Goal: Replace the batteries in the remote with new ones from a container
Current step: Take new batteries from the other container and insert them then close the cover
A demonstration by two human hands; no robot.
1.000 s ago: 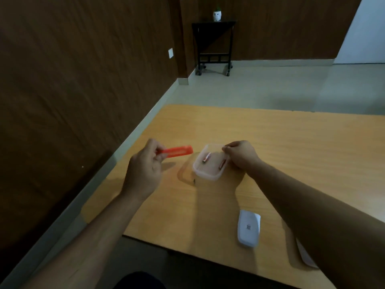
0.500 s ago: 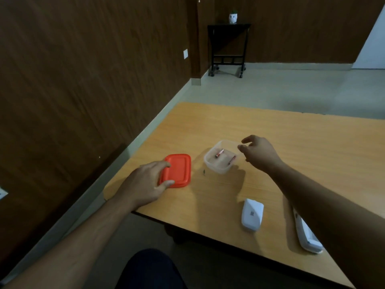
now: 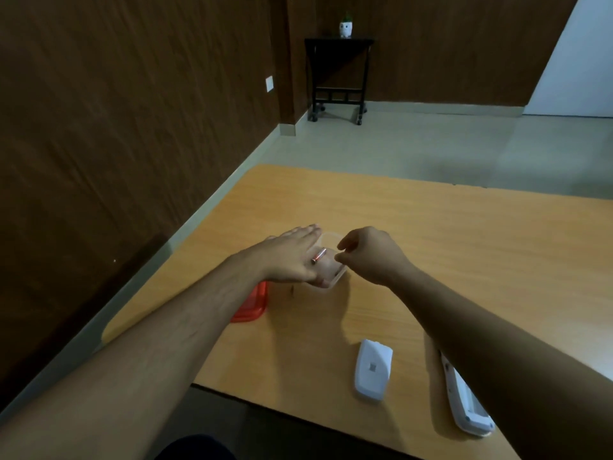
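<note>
On the table (image 3: 431, 247), flat left hand (image 3: 292, 257) covers container (image 3: 333, 277); right hand (image 3: 368, 254) curled.

Just one head cam, wide-angle, looking forward and down over the wooden counter (image 3: 431, 247), forearms close up, far wall way back.

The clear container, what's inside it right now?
One battery shows inside the clear container. The left hand covers the rest, so a second cannot be confirmed.
</note>
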